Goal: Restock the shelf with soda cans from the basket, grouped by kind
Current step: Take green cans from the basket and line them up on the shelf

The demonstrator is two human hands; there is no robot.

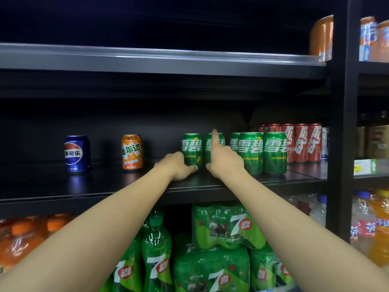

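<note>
On the middle black shelf point(105, 186) stand a blue cola can point(76, 153), an orange soda can point(132, 152) and a row of green lemon-lime cans, with red cola cans point(303, 142) behind at the right. My left hand point(175, 166) grips the leftmost green can point(191, 148) low on its side. My right hand point(225, 159) holds the neighbouring green can point(210, 144), thumb at its base and index finger stretched up over its front. More green cans point(263, 152) stand to the right. The basket is out of view.
A black upright post point(341, 123) bounds the shelf on the right. The shelf above point(147, 57) holds an orange can point(322, 37) at its right end. Below are green bottles and green multipacks point(227, 226), and orange bottles at the left.
</note>
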